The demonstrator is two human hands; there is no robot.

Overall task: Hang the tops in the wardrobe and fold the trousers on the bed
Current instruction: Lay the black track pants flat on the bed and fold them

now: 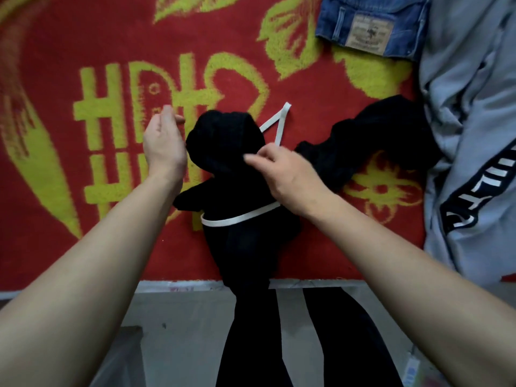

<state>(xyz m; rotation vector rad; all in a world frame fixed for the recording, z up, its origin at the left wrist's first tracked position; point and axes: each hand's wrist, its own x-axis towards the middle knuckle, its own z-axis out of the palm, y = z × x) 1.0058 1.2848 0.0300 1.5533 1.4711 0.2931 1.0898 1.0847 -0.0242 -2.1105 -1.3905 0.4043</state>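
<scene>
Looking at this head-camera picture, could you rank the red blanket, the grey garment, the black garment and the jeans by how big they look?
1. red blanket, fills most of the view.
2. grey garment and black garment: about alike; the frame cuts the grey one, so unranked.
3. jeans, smallest, also cut off.

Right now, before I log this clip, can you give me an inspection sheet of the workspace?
Surface: red blanket with yellow pattern, spread flat.
Job's things: black garment with white drawstring bunched in the middle, lower end over the blanket's edge; jeans on the far side, right; grey garment with lettered black stripe at right.
Clutter: nothing seen.
Grippers: left hand open beside the black garment, holding nothing; right hand fingertips on it, grip unclear.
Cables: nothing seen.
Surroundings: grey floor below the blanket's edge.
</scene>
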